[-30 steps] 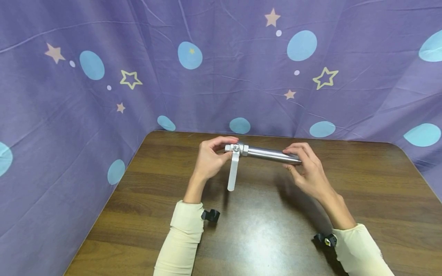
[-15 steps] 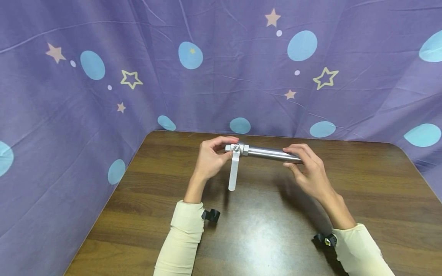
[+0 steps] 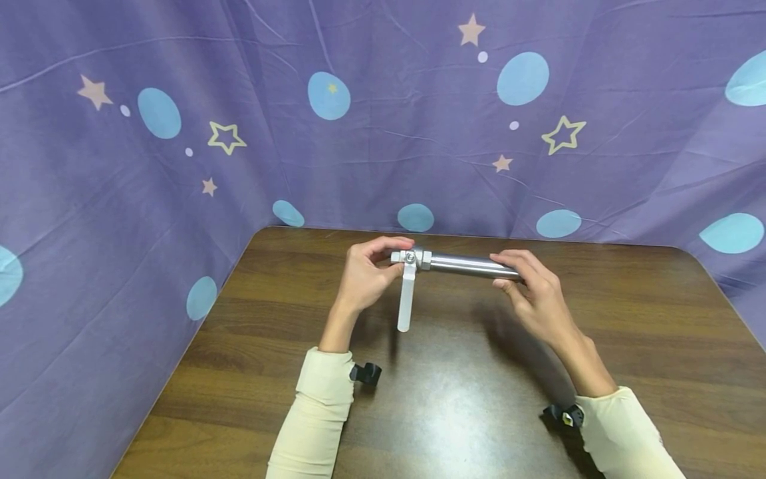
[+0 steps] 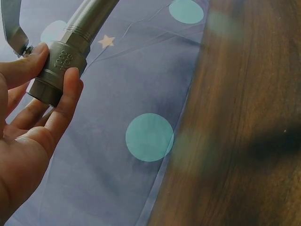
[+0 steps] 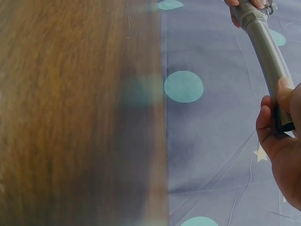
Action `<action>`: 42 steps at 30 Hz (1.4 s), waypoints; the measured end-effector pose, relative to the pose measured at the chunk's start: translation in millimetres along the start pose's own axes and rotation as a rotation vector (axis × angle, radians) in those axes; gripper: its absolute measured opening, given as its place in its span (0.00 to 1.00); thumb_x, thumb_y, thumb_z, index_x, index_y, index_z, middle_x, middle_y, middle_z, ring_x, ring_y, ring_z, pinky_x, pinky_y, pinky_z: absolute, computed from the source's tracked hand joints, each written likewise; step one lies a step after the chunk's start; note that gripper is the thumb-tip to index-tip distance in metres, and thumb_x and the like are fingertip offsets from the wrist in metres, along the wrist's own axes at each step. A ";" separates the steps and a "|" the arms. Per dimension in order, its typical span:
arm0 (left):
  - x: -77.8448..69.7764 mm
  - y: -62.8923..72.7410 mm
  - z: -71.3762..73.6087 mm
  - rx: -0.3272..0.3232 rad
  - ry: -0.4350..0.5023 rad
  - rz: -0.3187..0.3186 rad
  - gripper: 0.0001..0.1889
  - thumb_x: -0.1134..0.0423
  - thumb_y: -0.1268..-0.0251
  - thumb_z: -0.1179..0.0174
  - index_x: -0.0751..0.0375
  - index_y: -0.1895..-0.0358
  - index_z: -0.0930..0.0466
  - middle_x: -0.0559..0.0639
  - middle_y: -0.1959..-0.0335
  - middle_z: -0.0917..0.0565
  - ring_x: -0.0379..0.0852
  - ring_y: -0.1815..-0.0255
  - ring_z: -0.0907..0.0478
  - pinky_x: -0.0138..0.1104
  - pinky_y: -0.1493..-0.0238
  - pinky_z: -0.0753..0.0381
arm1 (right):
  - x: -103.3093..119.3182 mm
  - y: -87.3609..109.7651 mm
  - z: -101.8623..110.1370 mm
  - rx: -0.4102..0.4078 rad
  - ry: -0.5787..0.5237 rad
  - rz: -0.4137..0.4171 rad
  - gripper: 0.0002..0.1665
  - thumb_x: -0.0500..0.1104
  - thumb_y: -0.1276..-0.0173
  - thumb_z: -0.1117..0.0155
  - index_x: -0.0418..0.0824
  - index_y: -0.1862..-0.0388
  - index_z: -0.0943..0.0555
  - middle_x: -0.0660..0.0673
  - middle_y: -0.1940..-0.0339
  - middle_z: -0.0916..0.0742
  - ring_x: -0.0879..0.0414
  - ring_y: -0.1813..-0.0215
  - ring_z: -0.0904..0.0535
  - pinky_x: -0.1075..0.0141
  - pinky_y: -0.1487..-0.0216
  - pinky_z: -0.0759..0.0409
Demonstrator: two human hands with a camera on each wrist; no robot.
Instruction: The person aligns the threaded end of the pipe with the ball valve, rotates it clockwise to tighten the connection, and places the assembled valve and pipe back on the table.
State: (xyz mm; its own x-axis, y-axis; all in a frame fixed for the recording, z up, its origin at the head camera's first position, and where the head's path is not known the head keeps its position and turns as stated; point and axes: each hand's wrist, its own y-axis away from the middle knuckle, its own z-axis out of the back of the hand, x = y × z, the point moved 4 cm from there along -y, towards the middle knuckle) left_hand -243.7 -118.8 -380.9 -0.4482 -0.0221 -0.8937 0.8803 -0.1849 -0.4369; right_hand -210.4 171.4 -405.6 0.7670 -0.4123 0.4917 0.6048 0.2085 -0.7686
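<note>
Between both hands, raised above the table, is a silver ball valve (image 3: pixel 426 260) joined to a steel pipe (image 3: pixel 469 265). My left hand (image 3: pixel 366 274) grips the valve body (image 4: pixel 63 59) between thumb and fingers; raised lettering shows on it in the left wrist view. The valve's flat lever handle (image 3: pixel 405 303) points toward me, square to the pipe. Around the pipe's right end my right hand (image 3: pixel 538 296) curls its thumb and fingers. That end looks dark and hollow in the right wrist view, with the pipe (image 5: pixel 269 59) running up to the valve.
A brown wood-grain table (image 3: pixel 251 372) lies below. Purple cloth (image 3: pixel 383 133) printed with stars and blue spots hangs behind it and along the left. A black wrist mount (image 3: pixel 366 374) sits on the left sleeve, another black mount (image 3: pixel 564 416) on the right.
The pipe's right end has risen very slightly, and my right thumb has shifted a little along it. The lever's tip has swung slightly right. My left hand keeps its grip.
</note>
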 end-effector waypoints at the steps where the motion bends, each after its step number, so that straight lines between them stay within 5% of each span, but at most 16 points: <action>1: 0.0 0.0 -0.1 0.000 0.000 -0.001 0.18 0.87 0.46 0.35 0.79 0.50 0.13 0.73 0.45 0.11 0.42 0.50 0.12 0.56 0.40 0.11 | 0.1 -0.2 -0.1 0.003 0.006 -0.002 0.24 0.29 0.34 0.27 0.33 0.38 0.14 0.36 0.46 0.11 0.65 0.42 0.18 0.83 0.40 0.23; 6: 0.2 0.2 -0.2 0.000 -0.004 0.000 0.18 0.87 0.47 0.34 0.79 0.51 0.13 0.72 0.45 0.11 0.47 0.48 0.11 0.54 0.39 0.11 | 1.1 -1.0 0.4 0.024 0.034 -0.029 0.31 0.20 0.41 0.27 0.33 0.37 0.14 0.37 0.46 0.10 0.66 0.43 0.19 0.83 0.39 0.25; 16: 1.5 0.9 0.4 0.004 -0.022 0.003 0.18 0.87 0.47 0.34 0.78 0.51 0.13 0.72 0.45 0.11 0.57 0.46 0.11 0.40 0.41 0.09 | 1.7 -0.6 0.6 0.067 0.079 -0.080 0.27 0.23 0.34 0.30 0.36 0.36 0.15 0.41 0.47 0.10 0.66 0.57 0.23 0.81 0.54 0.28; 26: 2.9 0.2 0.2 0.018 -0.018 0.041 0.21 0.87 0.48 0.33 0.77 0.48 0.13 0.72 0.46 0.11 0.41 0.51 0.12 0.49 0.41 0.09 | 1.1 0.0 -0.4 0.024 0.063 -0.110 0.28 0.24 0.34 0.29 0.36 0.35 0.16 0.40 0.44 0.12 0.68 0.63 0.22 0.84 0.62 0.25; 34: 1.4 0.8 -1.4 0.031 -0.047 0.066 0.24 0.88 0.49 0.35 0.74 0.45 0.13 0.70 0.47 0.11 0.46 0.51 0.12 0.53 0.41 0.09 | -1.8 0.2 2.1 0.024 0.011 -0.139 0.25 0.22 0.35 0.29 0.35 0.39 0.14 0.39 0.46 0.13 0.69 0.59 0.21 0.86 0.62 0.23; 42: -1.1 0.9 -1.0 0.015 -0.048 0.038 0.24 0.88 0.49 0.36 0.75 0.46 0.13 0.71 0.45 0.11 0.55 0.47 0.11 0.47 0.40 0.09 | -1.3 -1.1 1.7 0.025 0.039 -0.068 0.33 0.22 0.44 0.21 0.31 0.39 0.17 0.35 0.43 0.15 0.64 0.43 0.21 0.85 0.47 0.22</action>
State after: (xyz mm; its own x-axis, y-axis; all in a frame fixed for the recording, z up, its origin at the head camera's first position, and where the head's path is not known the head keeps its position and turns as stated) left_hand -242.3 -118.0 -380.4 -0.4220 -0.0763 -0.9034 0.8945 -0.1973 -0.4012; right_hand -211.6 173.3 -404.7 0.7150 -0.4607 0.5259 0.6611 0.2006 -0.7230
